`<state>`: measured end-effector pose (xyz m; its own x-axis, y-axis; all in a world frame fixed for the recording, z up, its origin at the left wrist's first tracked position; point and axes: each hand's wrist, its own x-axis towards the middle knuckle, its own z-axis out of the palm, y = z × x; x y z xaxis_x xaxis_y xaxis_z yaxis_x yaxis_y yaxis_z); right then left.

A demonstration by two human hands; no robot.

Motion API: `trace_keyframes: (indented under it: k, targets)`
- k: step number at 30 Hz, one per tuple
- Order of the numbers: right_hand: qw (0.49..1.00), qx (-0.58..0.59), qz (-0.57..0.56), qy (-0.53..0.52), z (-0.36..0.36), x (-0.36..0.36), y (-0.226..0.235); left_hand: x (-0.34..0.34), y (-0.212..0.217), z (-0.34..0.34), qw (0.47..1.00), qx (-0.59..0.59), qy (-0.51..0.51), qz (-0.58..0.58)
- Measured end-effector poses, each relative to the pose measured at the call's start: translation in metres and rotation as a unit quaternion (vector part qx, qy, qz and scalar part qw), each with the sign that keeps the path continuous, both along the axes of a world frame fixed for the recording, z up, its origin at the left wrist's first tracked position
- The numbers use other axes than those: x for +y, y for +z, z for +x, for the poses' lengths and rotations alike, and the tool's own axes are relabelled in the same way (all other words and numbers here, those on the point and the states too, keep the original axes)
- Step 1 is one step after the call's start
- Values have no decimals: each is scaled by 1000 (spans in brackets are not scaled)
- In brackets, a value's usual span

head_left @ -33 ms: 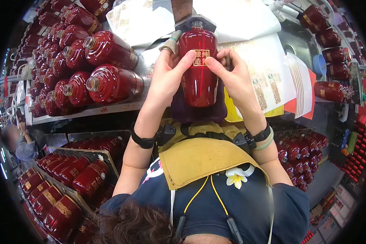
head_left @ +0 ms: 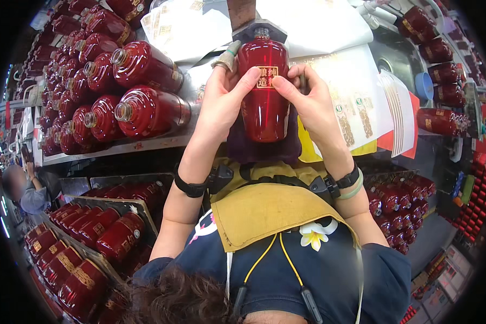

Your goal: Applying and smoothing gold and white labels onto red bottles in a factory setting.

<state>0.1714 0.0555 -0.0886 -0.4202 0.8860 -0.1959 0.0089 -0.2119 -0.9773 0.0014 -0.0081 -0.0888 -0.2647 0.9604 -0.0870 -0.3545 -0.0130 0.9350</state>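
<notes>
A glossy dark red glass bottle (head_left: 265,116) lies on its back in front of me, neck pointing away, its bottom end over a dark purple cloth pad (head_left: 262,153). Its mouth end is against a grey metal bracket (head_left: 275,31). My left hand (head_left: 225,100) is closed round the left side, thumb pressing the edge of a small gold-and-red label (head_left: 266,76). A pale finger cover (head_left: 228,56) with a green band sits on one left finger. My right hand (head_left: 309,100) grips the opposite side, its thumb on the label's right edge. Fingers behind the bottle are partly hidden.
Many red bottles (head_left: 146,113) crowd the table's left side. Sheets of gold labels (head_left: 356,108) lie to the right, near a light blue cup (head_left: 423,85). Crates of bottles (head_left: 119,237) stand lower left, more bottles (head_left: 397,202) lower right. Another person (head_left: 33,191) is at far left.
</notes>
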Motion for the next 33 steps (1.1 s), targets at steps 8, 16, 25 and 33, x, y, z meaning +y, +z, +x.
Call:
trace_keyframes:
  k: [8, 16, 25, 33]
  targets:
    - [1000, 3, 12, -4, 0, 0, -1, 0, -3, 1, 1000, 3, 10, -3]
    - [991, -10, 128, 25, 16, 19, 21, -2, -5, 0, 998, -58, 12, -3]
    - [849, -132, 506, 80, 11, 37, 61, -4, -5, 5, 1000, -13, 21, -2]
    - [637, -144, 720, 236, -12, 32, 65, -8, 3, 7, 996, -85, 18, -11]
